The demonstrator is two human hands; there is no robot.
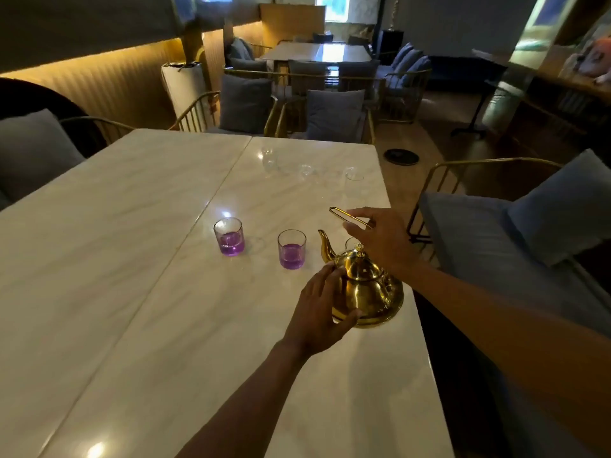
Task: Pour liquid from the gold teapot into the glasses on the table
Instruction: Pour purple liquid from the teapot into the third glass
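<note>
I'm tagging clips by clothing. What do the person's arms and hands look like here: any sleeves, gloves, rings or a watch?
Both forearms are bare as far as the frame shows, with no sleeves in view. The left hand and right hand wear no gloves. No watch or bracelet shows on either wrist, and no ring is visible, though the image is too soft to rule out a thin one.

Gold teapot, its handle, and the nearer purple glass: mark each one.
gold teapot (367,289): head view, on the shiny body below the lid.
handle (344,215): head view, on the raised wire loop.
nearer purple glass (291,251): head view, on its front wall.
</note>
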